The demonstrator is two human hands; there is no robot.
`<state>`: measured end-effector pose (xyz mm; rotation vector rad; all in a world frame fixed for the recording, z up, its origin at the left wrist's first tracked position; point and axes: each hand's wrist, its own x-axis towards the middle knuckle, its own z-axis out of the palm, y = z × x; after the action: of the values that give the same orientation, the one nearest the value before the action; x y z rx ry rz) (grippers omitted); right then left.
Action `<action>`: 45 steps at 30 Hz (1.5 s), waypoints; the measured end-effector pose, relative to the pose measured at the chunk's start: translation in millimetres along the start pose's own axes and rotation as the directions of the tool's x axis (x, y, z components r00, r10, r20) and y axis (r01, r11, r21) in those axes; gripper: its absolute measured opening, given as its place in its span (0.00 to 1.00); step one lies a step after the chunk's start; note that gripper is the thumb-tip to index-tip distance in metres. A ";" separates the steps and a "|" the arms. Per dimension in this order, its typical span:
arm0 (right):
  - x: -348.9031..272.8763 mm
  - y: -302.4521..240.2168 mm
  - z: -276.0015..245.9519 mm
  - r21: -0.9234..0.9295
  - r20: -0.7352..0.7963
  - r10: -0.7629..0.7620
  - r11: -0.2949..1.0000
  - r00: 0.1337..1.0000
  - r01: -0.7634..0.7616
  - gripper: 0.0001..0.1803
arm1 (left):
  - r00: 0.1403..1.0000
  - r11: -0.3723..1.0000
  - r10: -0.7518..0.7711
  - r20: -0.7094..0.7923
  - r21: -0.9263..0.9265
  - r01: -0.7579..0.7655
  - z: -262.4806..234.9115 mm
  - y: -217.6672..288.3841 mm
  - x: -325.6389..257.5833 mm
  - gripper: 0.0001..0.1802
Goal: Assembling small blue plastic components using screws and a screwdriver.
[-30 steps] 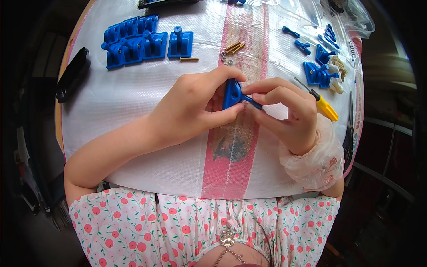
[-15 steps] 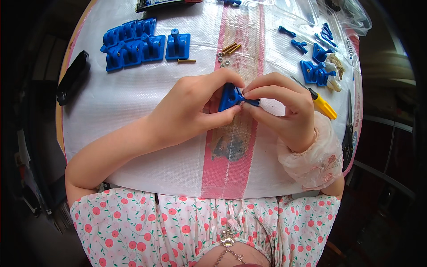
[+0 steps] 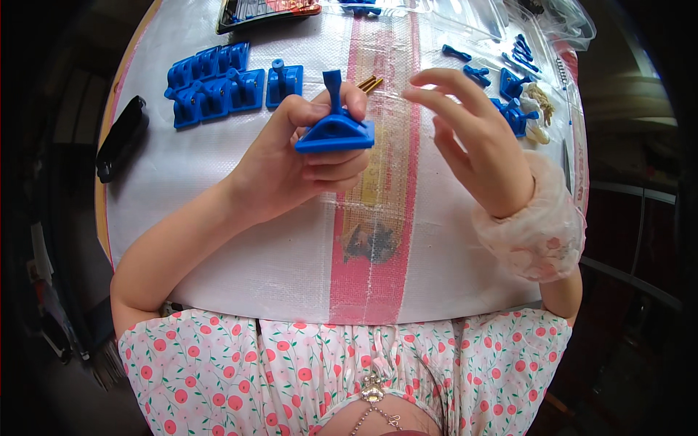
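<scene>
My left hand [image 3: 273, 174] grips a blue plastic bracket [image 3: 336, 138] above the table, its flat base toward me and a narrow lever standing up from its arched body. My thumb and fingers wrap round it from behind and below. To the right, my right hand [image 3: 487, 149] is raised with its fingers apart, holding nothing. Brass bolts [image 3: 371, 85] lie just beyond the left hand, which partly hides that spot. Further left stand several similar blue brackets [image 3: 211, 87] in rows, with one more bracket [image 3: 284, 84] beside them. Loose blue levers [image 3: 456, 53] lie beyond the right hand.
A white woven sheet [image 3: 240, 269] with a pink stripe covers the table. A black elongated object [image 3: 121, 138] lies at the left edge, a black tray [image 3: 265, 16] at the back. Clear plastic containers [image 3: 469, 18] stand back right, near more blue brackets [image 3: 515, 83] and tangled string [image 3: 538, 102].
My left hand has lifted the blue bracket and turned it so its lever points up. My right hand has let go of the lever and moved up and right.
</scene>
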<state>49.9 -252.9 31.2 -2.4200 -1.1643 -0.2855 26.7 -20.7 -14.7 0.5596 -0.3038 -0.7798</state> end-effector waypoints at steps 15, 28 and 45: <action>21.7 7.6 34.9 -0.247 0.054 -0.078 0.965 0.995 0.089 0.21 | 0.999 1.000 -0.022 -0.043 -0.011 0.022 8.5 4.1 -5.8 0.12; 18.7 12.3 29.2 -0.040 -0.034 -0.119 0.992 0.992 0.118 0.12 | 0.977 0.998 -0.065 -0.202 -0.026 0.061 16.4 3.0 -2.9 0.13; 21.6 -14.9 25.1 0.066 -0.278 -0.331 0.930 0.902 0.362 0.15 | 0.999 0.996 0.003 -0.042 -0.094 -0.007 -2.5 2.5 -7.5 0.10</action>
<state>51.6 -218.0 21.3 -1.9897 -1.4381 -0.6117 24.2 -12.8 -15.6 0.4861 -0.2286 -0.7723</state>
